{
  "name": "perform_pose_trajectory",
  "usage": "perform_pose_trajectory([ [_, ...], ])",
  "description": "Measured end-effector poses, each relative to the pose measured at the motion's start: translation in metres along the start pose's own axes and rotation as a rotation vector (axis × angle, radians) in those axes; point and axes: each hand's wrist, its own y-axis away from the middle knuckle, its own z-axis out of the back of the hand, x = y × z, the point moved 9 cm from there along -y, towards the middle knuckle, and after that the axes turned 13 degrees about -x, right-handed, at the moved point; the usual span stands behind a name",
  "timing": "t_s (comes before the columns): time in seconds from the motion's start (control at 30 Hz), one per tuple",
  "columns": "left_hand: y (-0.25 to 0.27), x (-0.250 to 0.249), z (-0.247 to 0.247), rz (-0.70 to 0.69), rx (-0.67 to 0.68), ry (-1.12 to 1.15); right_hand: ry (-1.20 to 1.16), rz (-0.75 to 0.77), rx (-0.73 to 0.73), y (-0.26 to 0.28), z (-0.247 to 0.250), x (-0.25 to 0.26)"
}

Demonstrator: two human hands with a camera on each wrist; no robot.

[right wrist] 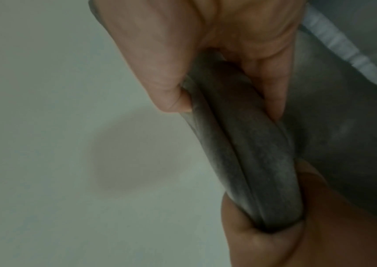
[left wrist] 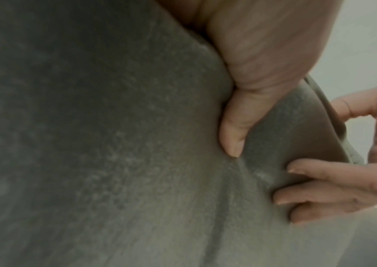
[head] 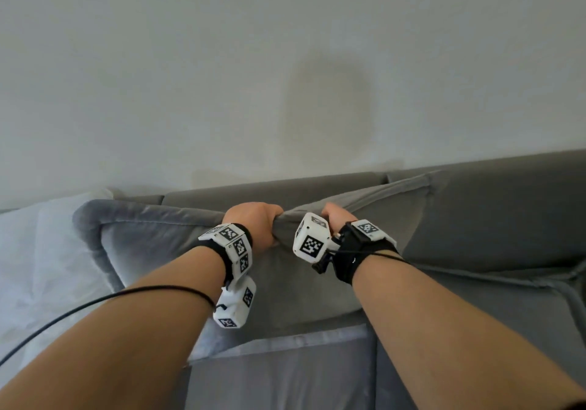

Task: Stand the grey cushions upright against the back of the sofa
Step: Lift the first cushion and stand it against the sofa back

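Nearest, two bare forearms reach out from six o'clock, each with a white marker-covered wrist unit (head: 238,252) strapped on, and a thin black cable (head: 95,301) loops across the left forearm. Below them lies the grey seat (head: 279,378) of the sofa.

Beyond the wrists stands the grey cushion (head: 165,244), a large flanged one. Its long axis runs side to side, from about nine o'clock toward two o'clock, and its face is turned toward the person, with its top edge up against the sofa back (head: 494,219). Its bottom edge sits on the seat; it looks roughly upright, leaning back a little.

Both hands have bunched the top edge at the middle of the cushion. The left hand (head: 257,222) is closed tight on a fold of fabric: in the left wrist view its thumb (left wrist: 235,126) presses into the cushion front, and the right hand's fingers (left wrist: 320,173) dig in just beside it. The right hand (head: 336,216) sits at about one o'clock from the left one, close by but with a ridge of fabric between them. In the right wrist view it pinches the cushion's piped edge (right wrist: 251,153) narrowly between thumb and curled fingers.

At nine o'clock a pale, whitish pillow (head: 38,251) lies beside the cushion's left end. Farthest off, a plain light wall (head: 222,60) rises behind the sofa, with a faint darker patch (head: 329,105) at twelve o'clock.
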Motion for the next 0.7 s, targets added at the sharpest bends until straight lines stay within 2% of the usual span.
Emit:
perform_pose_trajectory([
  [0.07, -0.020, 0.017, -0.012, -0.006, -0.014, 0.008, 0.068, 0.022, -0.004, -0.026, -0.016, 0.008],
  [0.17, -0.051, 0.040, -0.033, -0.009, -0.025, 0.021, 0.032, -0.001, -0.003, -0.059, -0.038, 0.015],
  [0.33, -0.108, 0.085, -0.056, 0.026, -0.036, 0.022, -0.317, -0.288, 0.029, -0.143, -0.085, -0.008],
  [0.4, -0.128, 0.103, -0.063, 0.030, -0.069, 0.005, -0.450, -0.303, 0.070, -0.146, -0.100, 0.007],
  [0.47, -0.146, 0.119, -0.069, 0.033, -0.102, -0.018, -0.565, -0.321, 0.038, -0.137, -0.105, 0.020],
  [0.63, -0.184, 0.159, -0.089, 0.133, -0.234, -0.073, -0.651, -0.380, 0.018, -0.163, -0.136, -0.012],
  [0.7, -0.187, 0.171, -0.110, 0.158, -0.193, -0.050, -0.663, -0.419, 0.010, -0.167, -0.143, -0.028],
])
